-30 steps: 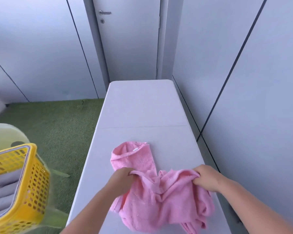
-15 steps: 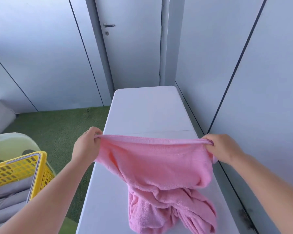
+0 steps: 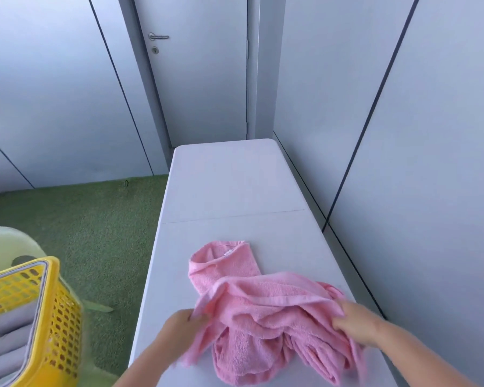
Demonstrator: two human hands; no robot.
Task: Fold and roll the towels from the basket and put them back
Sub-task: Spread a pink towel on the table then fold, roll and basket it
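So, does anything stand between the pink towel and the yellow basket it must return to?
Nothing visible does. The left hand and right hand hold the pink towel on the table; the yellow basket stands to its left.

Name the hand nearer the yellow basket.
Left. The left hand holds the pink towel near the left edge of the table, the side facing the yellow basket; the right hand holds the towel's opposite end, farther away.

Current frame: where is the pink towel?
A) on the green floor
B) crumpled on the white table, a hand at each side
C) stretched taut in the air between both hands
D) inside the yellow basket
B: the pink towel lies bunched on the white table, with the left hand and the right hand each holding a side.
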